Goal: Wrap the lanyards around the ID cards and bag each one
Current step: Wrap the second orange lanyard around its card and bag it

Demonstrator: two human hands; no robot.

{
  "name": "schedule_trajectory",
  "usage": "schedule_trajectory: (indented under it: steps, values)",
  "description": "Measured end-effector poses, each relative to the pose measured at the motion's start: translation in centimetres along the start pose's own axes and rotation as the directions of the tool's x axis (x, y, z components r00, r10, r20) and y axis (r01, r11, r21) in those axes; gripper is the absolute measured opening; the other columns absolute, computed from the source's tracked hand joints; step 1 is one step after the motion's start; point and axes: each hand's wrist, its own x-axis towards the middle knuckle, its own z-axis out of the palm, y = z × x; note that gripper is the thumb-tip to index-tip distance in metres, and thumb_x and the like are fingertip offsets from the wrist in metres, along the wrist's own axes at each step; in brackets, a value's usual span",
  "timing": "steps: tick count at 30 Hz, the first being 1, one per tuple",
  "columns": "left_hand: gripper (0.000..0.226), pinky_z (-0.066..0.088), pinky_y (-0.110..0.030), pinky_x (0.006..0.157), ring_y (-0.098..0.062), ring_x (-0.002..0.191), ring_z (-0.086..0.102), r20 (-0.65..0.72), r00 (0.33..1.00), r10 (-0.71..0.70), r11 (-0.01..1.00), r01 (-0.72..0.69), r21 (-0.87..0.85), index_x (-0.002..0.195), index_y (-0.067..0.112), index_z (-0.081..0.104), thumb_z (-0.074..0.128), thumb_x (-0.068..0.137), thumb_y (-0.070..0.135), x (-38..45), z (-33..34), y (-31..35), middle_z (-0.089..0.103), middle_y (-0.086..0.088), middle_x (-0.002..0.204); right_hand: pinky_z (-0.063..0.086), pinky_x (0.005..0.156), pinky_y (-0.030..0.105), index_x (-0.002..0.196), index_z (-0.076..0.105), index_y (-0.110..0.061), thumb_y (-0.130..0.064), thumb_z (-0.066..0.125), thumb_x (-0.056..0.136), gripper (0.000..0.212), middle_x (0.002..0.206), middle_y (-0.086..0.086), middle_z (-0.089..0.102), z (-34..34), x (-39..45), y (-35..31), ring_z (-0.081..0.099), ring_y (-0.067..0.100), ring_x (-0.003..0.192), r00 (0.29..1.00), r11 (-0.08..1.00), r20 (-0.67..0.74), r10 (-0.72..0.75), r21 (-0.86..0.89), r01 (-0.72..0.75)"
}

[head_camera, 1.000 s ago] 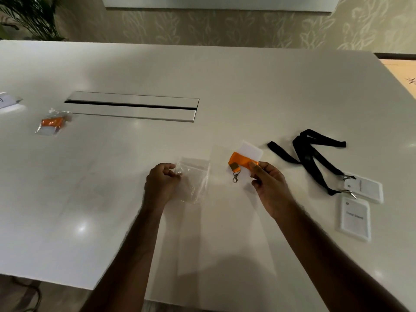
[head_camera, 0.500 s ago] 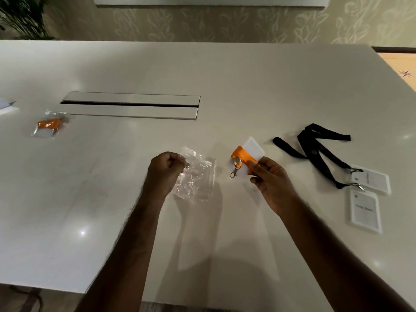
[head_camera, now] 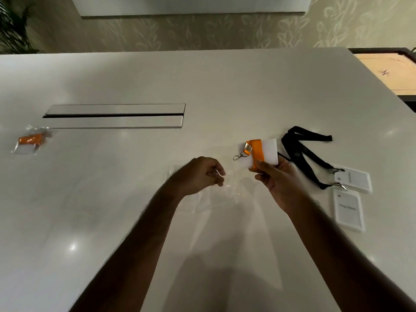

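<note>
**Second card wrapped, not yet bagged; two black-lanyard cards untouched**

Wrapped ID card (head_camera: 265, 153) held up off the table, pinched at its near lower edge by the right hand (head_camera: 279, 183), thumb pressed on the orange lanyard (head_camera: 256, 152) that bands it. Long axis roughly left to right across the view, right end tipped slightly up and away; band crossing the short way, left of centre. Metal clip (head_camera: 242, 154) dangling loose past the left end, pointing left and a little down toward the other hand. Wrap apparently complete, though the hidden side cannot be checked.

Just left and lower, clear plastic bag (head_camera: 227, 190) gripped at its upper edge by the left hand (head_camera: 199, 174), fingers curled shut on the film, the rest of it sagging toward the table (head_camera: 225, 86). Mouth hard to make out: too transparent and blurred to tell whether open. Card and bag near each other but apart, nothing inside yet.

Farther right, flat on the table: two white ID card holders (head_camera: 351, 194), one beside the other, clipped to loose black lanyards (head_camera: 301, 152) sprawled away from them. Neither wrapped.

Far left, well apart, near the end of the metal cable hatch (head_camera: 114, 115): one finished bagged card (head_camera: 31, 141), orange showing through plastic.

By this reckoning: one done, one at the bagging step, two waiting. Likely next need: bag mouth spread, then card fed in, with the dangling clip liable to snag the film.
</note>
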Motion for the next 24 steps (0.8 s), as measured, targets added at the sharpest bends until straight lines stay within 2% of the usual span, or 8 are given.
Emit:
schedule_trajectory:
  steps: [3,7,12,14,17,19,21,24]
  values:
    - [0.010,0.052,-0.042,0.101,0.000,0.093,0.073,0.003,1.000,0.031,0.981,-0.031,0.193,0.100,0.022,0.072,0.073,0.092,0.016,1.8,1.5,1.5,0.081,0.011,0.085,0.061,0.071,0.025,0.121,0.076,-0.021,-0.018,0.077,0.088,0.033,0.116,0.011,0.079,-1.7,-0.1,-0.7,0.079,0.020,0.096,1.000,1.000,-0.006,-0.004,-0.001,0.004]
    - [0.011,0.040,-0.045,0.108,-0.005,0.092,0.069,-0.010,0.995,0.098,0.923,-0.088,0.376,0.099,0.025,0.075,0.079,0.089,0.028,3.9,3.2,3.0,0.079,0.011,0.091,0.062,0.073,0.028,0.128,0.068,-0.016,-0.020,0.079,0.086,0.044,0.117,0.011,0.079,-3.8,0.0,-1.4,0.079,0.021,0.099,1.000,0.999,-0.021,-0.019,-0.034,0.018]
    - [0.034,0.034,-0.036,0.101,-0.015,0.118,0.060,-0.100,0.962,0.255,0.777,-0.142,0.613,0.118,0.031,0.072,0.082,0.086,0.035,5.5,5.6,3.7,0.072,0.015,0.120,0.062,0.073,0.029,0.132,0.067,-0.011,-0.021,0.080,0.087,0.048,0.121,0.013,0.078,-6.3,0.4,-1.8,0.078,0.024,0.104,1.000,0.997,-0.019,-0.014,-0.070,0.013]
    - [0.031,0.036,-0.037,0.097,-0.018,0.117,0.058,-0.206,0.933,0.296,0.792,-0.119,0.599,0.117,0.030,0.071,0.080,0.087,0.032,5.4,6.8,3.9,0.069,0.013,0.121,0.062,0.073,0.029,0.131,0.067,-0.012,-0.021,0.081,0.085,0.048,0.119,0.012,0.079,-7.0,0.5,-1.9,0.078,0.024,0.103,1.000,0.998,-0.023,-0.007,-0.059,0.006]
    - [0.016,0.047,-0.039,0.084,-0.018,0.093,0.060,-0.359,0.895,0.263,0.875,-0.065,0.480,0.096,0.024,0.070,0.078,0.088,0.035,4.5,8.8,3.6,0.065,0.009,0.095,0.063,0.074,0.030,0.126,0.071,-0.014,-0.022,0.082,0.084,0.044,0.118,0.013,0.079,-8.0,0.7,-1.9,0.078,0.025,0.104,1.000,0.999,-0.002,0.000,-0.054,0.000]
    - [0.031,0.049,-0.036,0.076,-0.016,0.085,0.055,-0.381,0.910,0.165,0.904,0.014,0.426,0.090,0.023,0.065,0.079,0.084,0.050,3.5,10.6,3.3,0.060,0.010,0.086,0.064,0.075,0.032,0.126,0.071,-0.011,-0.022,0.084,0.084,0.045,0.118,0.015,0.079,-8.6,0.9,-1.9,0.078,0.029,0.107,1.000,0.999,0.015,0.013,-0.051,-0.012]
    - [0.044,0.050,-0.033,0.076,-0.014,0.088,0.053,-0.371,0.926,0.072,0.895,0.104,0.434,0.095,0.024,0.063,0.077,0.080,0.063,2.5,12.3,3.0,0.058,0.010,0.092,0.064,0.076,0.034,0.126,0.071,-0.007,-0.021,0.085,0.083,0.047,0.118,0.017,0.078,-9.0,1.2,-1.9,0.078,0.032,0.107,0.999,0.998,0.033,0.022,-0.055,-0.020]
    - [0.047,0.053,-0.034,0.081,-0.017,0.095,0.055,-0.402,0.915,0.041,0.863,0.171,0.476,0.104,0.021,0.063,0.074,0.083,0.061,1.4,14.4,2.6,0.060,0.005,0.104,0.065,0.075,0.035,0.125,0.071,-0.005,-0.022,0.090,0.082,0.050,0.115,0.018,0.079,-9.4,1.5,-2.0,0.078,0.034,0.105,0.998,0.996,0.048,0.030,-0.080,-0.026]
